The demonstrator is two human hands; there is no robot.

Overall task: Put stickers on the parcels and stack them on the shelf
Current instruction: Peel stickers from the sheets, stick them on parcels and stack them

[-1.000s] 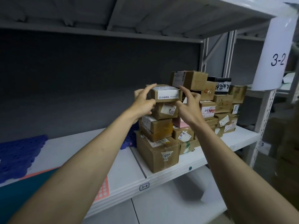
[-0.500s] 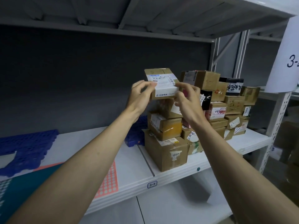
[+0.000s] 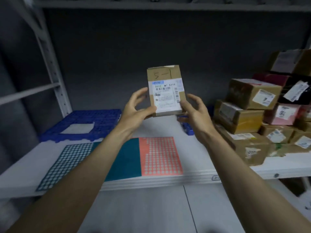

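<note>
Cardboard parcel now off the stack, gripped upright by left hand, right hand seemingly pinching it

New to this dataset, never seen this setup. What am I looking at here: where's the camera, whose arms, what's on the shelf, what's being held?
There is no robot here. The camera sits on a person's head, looking forward and down, so the two bare arms reaching in from the bottom are the wearer's own.

The left hand and right hand hold a small cardboard parcel upright between them, above the white shelf. Its printed shipping label faces the camera, with "5-1" handwritten above.

Lying flat on the shelf under the arms are a teal sticker sheet and a coral sticker sheet, both covered in pale round dots. Behind them at the left lies a blue plastic grid with a pale patch on it. At the right stands a stack of parcels, mostly brown boxes, one pink.

The picture is somewhat motion-blurred, so small print is unreadable.
</note>
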